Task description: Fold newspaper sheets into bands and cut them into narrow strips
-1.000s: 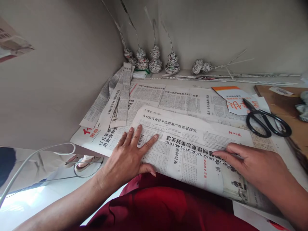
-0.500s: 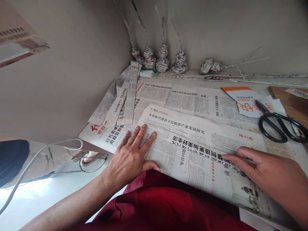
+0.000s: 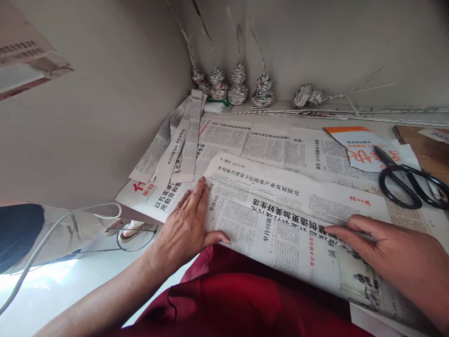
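Note:
A folded newspaper sheet (image 3: 277,196) lies in front of me on top of other newspaper (image 3: 277,145). My left hand (image 3: 185,222) rests flat by the sheet's left end, fingers extended and thumb apart at the near edge. At the right part of the sheet, the thumb and index finger of my right hand (image 3: 389,252) press together on the printed paper; the other fingers are tucked out of sight. Narrow newspaper strips (image 3: 189,145) are piled behind my left hand. Black-handled scissors (image 3: 401,182) lie beyond my right hand.
Several woven paper gourd shapes (image 3: 238,86) stand along the back wall, and another (image 3: 308,96) lies on its side. Thin rolled paper sticks (image 3: 315,113) stretch along the back. An orange-and-white paper piece (image 3: 365,150) is under the scissors. A white cable (image 3: 52,229) hangs at left.
My left hand has slid slightly left toward the sheet's end, and its fingers have drawn closer together. The right hand and the folded newspaper look nearly unchanged.

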Motion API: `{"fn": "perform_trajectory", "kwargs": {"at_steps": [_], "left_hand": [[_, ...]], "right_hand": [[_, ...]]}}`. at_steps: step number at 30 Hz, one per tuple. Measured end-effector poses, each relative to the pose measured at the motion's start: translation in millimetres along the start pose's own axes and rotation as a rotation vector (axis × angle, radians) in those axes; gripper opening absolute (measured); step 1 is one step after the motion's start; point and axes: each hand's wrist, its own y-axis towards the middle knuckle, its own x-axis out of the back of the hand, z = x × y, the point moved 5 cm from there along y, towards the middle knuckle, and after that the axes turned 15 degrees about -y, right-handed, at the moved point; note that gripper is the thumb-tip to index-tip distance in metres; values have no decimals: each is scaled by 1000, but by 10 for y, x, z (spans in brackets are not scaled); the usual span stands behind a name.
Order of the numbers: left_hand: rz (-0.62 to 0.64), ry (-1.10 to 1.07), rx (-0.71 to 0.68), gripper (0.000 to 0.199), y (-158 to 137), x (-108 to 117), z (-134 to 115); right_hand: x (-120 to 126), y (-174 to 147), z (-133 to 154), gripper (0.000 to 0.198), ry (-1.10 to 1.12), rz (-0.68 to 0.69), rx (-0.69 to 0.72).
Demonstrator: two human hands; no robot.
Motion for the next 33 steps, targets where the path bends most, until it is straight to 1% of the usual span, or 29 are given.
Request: {"fn": "perform_trajectory", "kwargs": {"at_steps": [5, 8, 12, 14, 17, 20, 22, 29, 31, 33], "left_hand": [[27, 34, 27, 108, 11, 14, 0], [62, 97, 9, 104, 40, 37, -43], [92, 134, -36, 105, 68, 48, -108], [95, 126, -42, 108, 61, 47, -119], [99, 103, -51, 114, 30, 30, -121], [103, 96, -68, 113, 3, -4, -131], [108, 89, -68, 111, -2, -26, -140], [89, 84, -41, 115, -1, -23, -187], [74, 90, -61, 115, 2, -17, -219], [70, 85, -116, 116, 9, -27, -266]], "right_hand": [[9, -16, 0, 83, -2, -22, 14], [8, -26, 8, 83, -6, -23, 32], [-23, -42, -20, 76, -20, -47, 82], [-42, -47, -39, 72, -25, -49, 105], [-58, -38, -49, 71, -34, -16, 118], [-46, -22, -30, 71, -39, 16, 123], [-27, -15, -16, 72, -40, 11, 116], [-25, -12, 7, 75, -37, -25, 100], [-31, -14, 5, 75, -36, -28, 98], [-40, -17, 1, 74, -31, -17, 99]]}}
